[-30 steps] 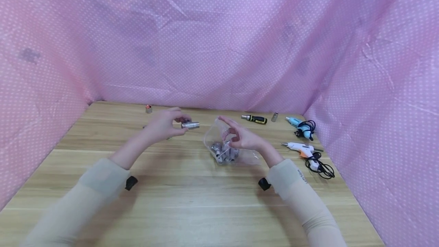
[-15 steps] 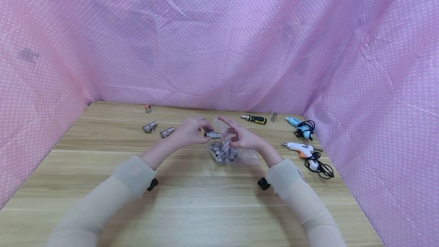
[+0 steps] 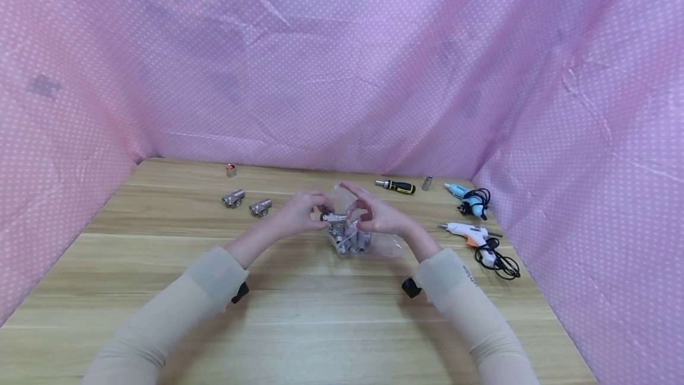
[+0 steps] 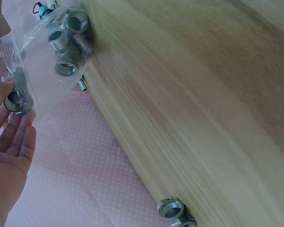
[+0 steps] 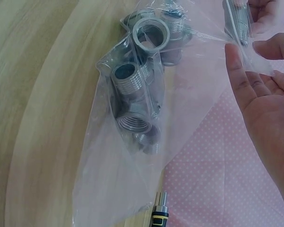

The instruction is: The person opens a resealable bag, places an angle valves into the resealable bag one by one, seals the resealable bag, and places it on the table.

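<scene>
My left hand (image 3: 299, 212) holds a metal threaded tee pipe fitting (image 4: 15, 101) between thumb and fingers at the mouth of a clear zip bag (image 5: 113, 184). Part of this fitting shows through the bag's plastic in the left wrist view, while its ringed end faces out. Opposite it, my right hand (image 3: 379, 215) pinches the bag's edge between thumb and fingers. Several similar metal fittings (image 5: 132, 94) lie inside the bag, which rests on the wooden table (image 3: 320, 325). The fingertips of both hands are partly hidden in the head view.
Two loose tee fittings, one farther left (image 3: 233, 198) and one nearer (image 3: 260, 207), lie left of my hands. A small metal cylinder with a red top (image 3: 231, 170) stands behind. At right are a screwdriver (image 3: 398, 186), a metal piece (image 3: 427, 183), and blue (image 3: 465, 192) and white (image 3: 465, 229) glue guns.
My left hand has carried the tee fitting rightward and slightly down to the bag's mouth, uncovering the two loose fittings on the table. The right hand has stayed in place on the bag.
</scene>
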`<state>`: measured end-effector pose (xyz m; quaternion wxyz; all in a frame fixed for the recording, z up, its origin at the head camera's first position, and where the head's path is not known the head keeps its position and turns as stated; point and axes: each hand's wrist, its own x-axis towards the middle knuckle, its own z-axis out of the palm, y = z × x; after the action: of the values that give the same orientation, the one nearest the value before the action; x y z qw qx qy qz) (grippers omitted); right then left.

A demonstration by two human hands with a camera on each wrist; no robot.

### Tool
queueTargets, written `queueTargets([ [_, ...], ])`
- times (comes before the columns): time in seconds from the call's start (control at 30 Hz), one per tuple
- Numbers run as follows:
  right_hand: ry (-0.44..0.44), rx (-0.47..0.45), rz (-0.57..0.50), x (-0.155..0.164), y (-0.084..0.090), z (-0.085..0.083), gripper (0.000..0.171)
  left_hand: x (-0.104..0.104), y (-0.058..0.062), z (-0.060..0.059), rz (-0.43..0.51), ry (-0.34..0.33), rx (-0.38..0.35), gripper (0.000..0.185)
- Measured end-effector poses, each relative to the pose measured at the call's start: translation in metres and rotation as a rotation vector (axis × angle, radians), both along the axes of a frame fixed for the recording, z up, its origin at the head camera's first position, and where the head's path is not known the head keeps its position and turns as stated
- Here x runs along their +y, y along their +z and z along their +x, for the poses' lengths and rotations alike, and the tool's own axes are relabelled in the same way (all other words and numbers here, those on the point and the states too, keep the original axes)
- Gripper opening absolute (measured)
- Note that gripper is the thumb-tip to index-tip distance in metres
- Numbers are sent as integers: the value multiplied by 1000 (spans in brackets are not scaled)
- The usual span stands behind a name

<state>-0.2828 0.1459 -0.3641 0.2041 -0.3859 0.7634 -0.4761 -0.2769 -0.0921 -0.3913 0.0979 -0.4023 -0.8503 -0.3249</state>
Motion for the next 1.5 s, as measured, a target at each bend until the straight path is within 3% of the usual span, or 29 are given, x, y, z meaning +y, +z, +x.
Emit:
queueTargets([
  [0.33,3,15,-4,2,-1,0,96,-5,-1,1,-30,11,-38,28],
  [0.43,7,10,-3,2,-1,0,96,-5,0,3,-53,33,-54,30],
  [0.6,12,9,2,2,-1,0,96,-14,7,7,-8,85,-102,33],
  [0.8,5,25,2,1,-1,1,95,-44,18,7,30,150,-72,35],
  [0.97,-1,38,14,3,-4,0,95,-83,22,3,34,235,-123,40],
  [1.2,-7,28,6,5,-5,-1,95,-122,7,-9,-5,327,-181,50],
  [1.5,-9,60,17,5,-2,0,92,-134,-27,-28,-46,335,-292,48],
])
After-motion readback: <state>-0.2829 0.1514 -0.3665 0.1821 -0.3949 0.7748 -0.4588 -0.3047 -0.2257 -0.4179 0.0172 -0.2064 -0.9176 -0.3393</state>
